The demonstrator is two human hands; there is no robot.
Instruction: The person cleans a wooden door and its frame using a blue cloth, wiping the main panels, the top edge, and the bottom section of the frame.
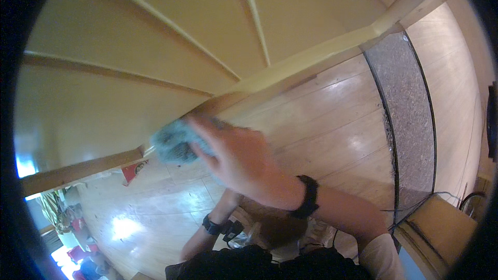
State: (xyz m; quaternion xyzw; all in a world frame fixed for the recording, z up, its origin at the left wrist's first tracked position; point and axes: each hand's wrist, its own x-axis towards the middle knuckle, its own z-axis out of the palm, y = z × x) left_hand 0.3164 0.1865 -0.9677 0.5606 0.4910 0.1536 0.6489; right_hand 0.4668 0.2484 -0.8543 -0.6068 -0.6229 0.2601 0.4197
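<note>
My right hand (237, 151) grips a crumpled blue-green cloth (177, 142) at the lower edge of a cream-coloured panelled surface (155, 66). The hand is slightly blurred and wears a black band at the wrist. My left hand (233, 198) is mostly hidden beneath the right forearm; only the wrist, with a dark watch (212, 225), and part of the forearm show. Whether its fingers hold anything cannot be seen.
Wooden flooring (330, 124) lies below the panel, with a grey-brown strip (408, 105) edged in black crossing it at the right. A cardboard box (439, 221) and black cables are at the lower right. Assorted items, some red, stand at the lower left.
</note>
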